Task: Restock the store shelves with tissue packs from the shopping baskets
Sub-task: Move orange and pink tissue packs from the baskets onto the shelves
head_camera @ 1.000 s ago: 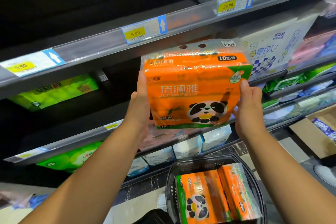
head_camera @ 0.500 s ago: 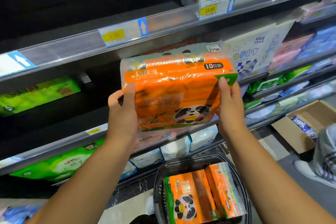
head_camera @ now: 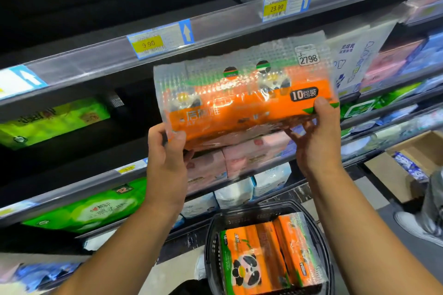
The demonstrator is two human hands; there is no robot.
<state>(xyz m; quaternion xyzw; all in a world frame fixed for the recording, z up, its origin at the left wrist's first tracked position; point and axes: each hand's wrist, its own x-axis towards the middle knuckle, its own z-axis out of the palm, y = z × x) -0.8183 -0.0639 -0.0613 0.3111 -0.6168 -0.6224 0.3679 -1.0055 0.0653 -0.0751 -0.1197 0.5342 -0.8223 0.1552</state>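
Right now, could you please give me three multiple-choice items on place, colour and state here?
1. Relative to the held pack, the black basket is:
A. Above
B. Below
C. Far left

2. The held pack is mainly:
A. Blue
B. Orange
C. Pink

3. The held pack is:
A. Gripped by both hands
B. Lying in the basket
C. Gripped by one hand

Answers: B, the basket sits lower in view; B, its wrap is orange; A, the left hand and right hand grip its ends.
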